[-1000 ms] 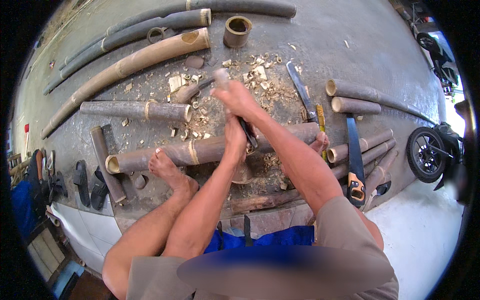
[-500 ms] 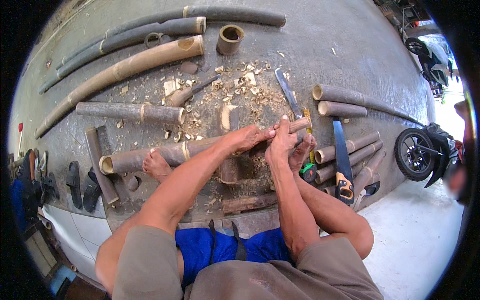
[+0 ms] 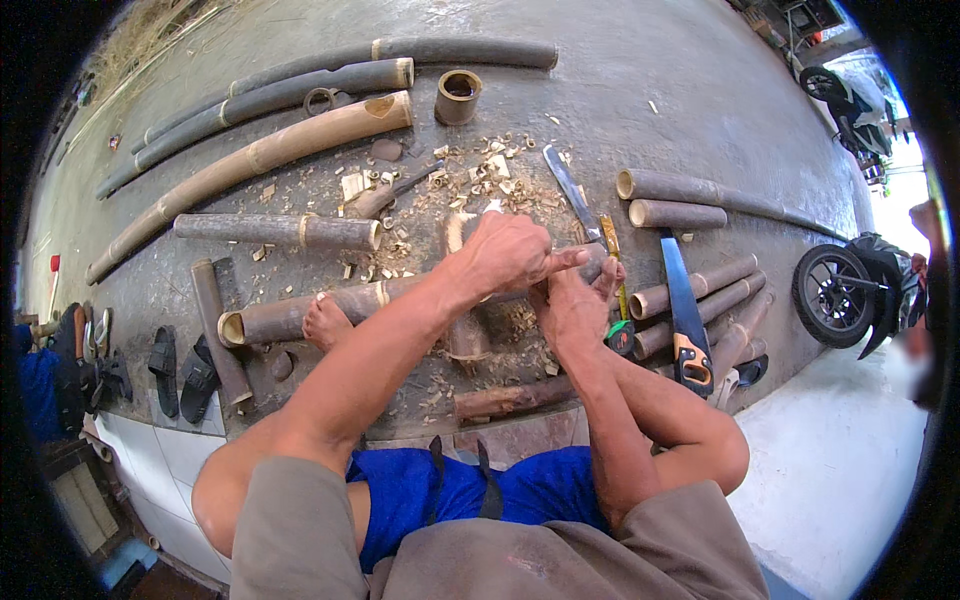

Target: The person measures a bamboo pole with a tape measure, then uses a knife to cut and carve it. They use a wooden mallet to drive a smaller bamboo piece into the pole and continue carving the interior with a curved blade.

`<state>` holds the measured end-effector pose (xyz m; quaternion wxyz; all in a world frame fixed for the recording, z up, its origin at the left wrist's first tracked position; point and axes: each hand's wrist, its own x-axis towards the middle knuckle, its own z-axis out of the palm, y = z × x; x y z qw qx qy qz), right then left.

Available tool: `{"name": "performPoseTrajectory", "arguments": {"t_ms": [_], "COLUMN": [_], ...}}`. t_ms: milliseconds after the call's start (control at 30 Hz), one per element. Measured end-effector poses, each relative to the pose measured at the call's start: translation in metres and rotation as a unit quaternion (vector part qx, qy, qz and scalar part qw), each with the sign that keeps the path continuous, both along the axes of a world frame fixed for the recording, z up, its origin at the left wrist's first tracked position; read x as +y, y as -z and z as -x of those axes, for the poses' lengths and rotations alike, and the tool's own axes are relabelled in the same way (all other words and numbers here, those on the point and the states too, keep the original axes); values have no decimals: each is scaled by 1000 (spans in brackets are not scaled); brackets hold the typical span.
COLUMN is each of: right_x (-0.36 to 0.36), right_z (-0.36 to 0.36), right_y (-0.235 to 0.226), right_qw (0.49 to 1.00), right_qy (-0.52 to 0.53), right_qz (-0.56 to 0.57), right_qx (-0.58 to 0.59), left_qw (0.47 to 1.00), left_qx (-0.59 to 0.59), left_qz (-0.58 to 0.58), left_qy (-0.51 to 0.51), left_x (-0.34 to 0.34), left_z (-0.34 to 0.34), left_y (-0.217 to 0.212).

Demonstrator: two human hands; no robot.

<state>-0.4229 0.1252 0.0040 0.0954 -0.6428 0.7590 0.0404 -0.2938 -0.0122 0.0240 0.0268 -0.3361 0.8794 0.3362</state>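
Note:
A long bamboo pole (image 3: pixel 275 322) lies across in front of me, with my left foot (image 3: pixel 326 322) on it. My left hand (image 3: pixel 508 252) is closed above its right part, thumb side to the right; what it grips is hidden. A small pale tip (image 3: pixel 493 206) shows just beyond the knuckles; I cannot tell whether it belongs to that hidden thing. Close to its right, my right hand (image 3: pixel 576 308) is closed around the pole near its dark right end (image 3: pixel 592 260). Toes of my right foot (image 3: pixel 610 280) show beside this hand. Another bamboo piece (image 3: pixel 466 338) lies crosswise beneath the pole.
Beyond my hands lie wood shavings (image 3: pixel 495 172), a wooden-handled tool (image 3: pixel 378 200) and a long blade (image 3: pixel 570 190). A handsaw (image 3: pixel 684 310), tape measure (image 3: pixel 620 337) and several bamboo lengths (image 3: pixel 700 285) lie right. Long poles (image 3: pixel 250 150) and a bamboo cup (image 3: pixel 458 98) lie farther off.
My left hand has risen off the pole, moved slightly away from me and turned into a fist. The brown rod-like end that stuck out past my right hand no longer shows there.

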Motion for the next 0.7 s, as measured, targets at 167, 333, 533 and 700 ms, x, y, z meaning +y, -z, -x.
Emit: {"name": "performPoseTrajectory", "arguments": {"t_ms": [167, 333, 533, 700], "right_x": [43, 70, 57, 61], "right_z": [-28, -77, -118, -107], "right_y": [18, 34, 53, 57], "right_qw": [820, 525, 456, 518], "right_qy": [246, 422, 526, 493], "right_qz": [-12, -27, -37, -36], "right_qx": [-517, -738, -717, -698], "left_qw": [945, 986, 979, 969], "left_qx": [181, -31, -66, -71], "left_qz": [128, 27, -61, 14], "left_qy": [-242, -162, -185, -235], "left_x": [19, 55, 44, 57], "left_z": [-61, -103, -89, -80], "left_y": [58, 111, 117, 121]}}
